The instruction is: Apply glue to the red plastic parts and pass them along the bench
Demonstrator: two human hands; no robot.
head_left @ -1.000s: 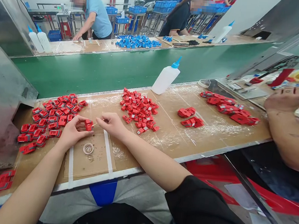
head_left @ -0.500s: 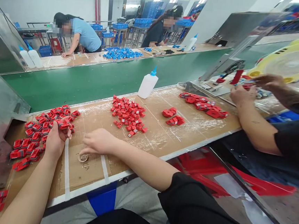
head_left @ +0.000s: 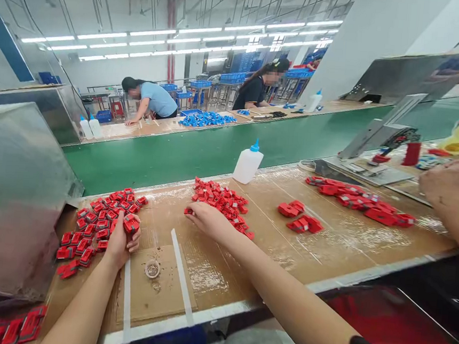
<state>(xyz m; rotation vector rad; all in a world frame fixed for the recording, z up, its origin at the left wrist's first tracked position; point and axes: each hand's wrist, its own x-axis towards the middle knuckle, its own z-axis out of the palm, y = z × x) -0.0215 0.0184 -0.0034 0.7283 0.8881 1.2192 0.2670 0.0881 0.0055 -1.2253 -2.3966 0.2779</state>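
Observation:
My left hand [head_left: 121,241] is closed around a red and grey plastic part [head_left: 130,223], holding it up in front of a spread of similar red parts [head_left: 107,212]. At the left edge of a heap of small red plastic pieces [head_left: 221,198], my right hand [head_left: 208,219] pinches one small red piece [head_left: 188,210] in its fingertips. Between my forearms, a small round dish [head_left: 152,268] of what looks like clear liquid sits on a taped cardboard sheet [head_left: 147,306].
A white bottle with a blue cap [head_left: 248,163] stands behind the heap. More red parts [head_left: 301,217] lie to the right, near a metal stand [head_left: 381,137] and a co-worker's hand [head_left: 449,183]. A metal housing [head_left: 13,201] borders the left. A green belt [head_left: 166,158] runs behind.
My right hand has moved from above the round dish to the heap of small red pieces and now pinches one. My left hand still holds its part. The view has tilted up.

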